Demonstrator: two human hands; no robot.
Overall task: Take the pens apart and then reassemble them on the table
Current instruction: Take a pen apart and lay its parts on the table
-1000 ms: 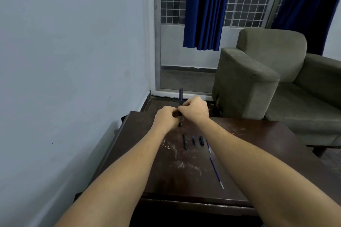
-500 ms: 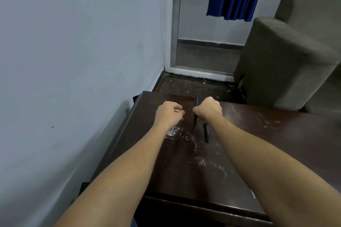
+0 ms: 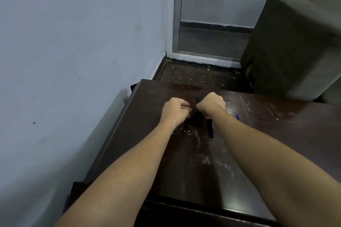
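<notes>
My right hand is closed around a dark pen barrel, which stands roughly upright over the far part of the dark wooden table. Its blue top end pokes out above my fist. My left hand is a closed fist just left of the barrel, a small gap away; anything inside it is hidden. A black pen piece lies flat on the table beside my right wrist. A small blue pen part shows to the right of my right forearm.
A pale blue wall runs along the table's left side. A grey-green armchair stands beyond the far right corner. The floor and a glass door lie behind the table. The tabletop is scratched and dusty.
My hands were joined on one pen a second ago and have pulled apart. The view has tilted down and nearer the table, and the hands have sunk closer to it.
</notes>
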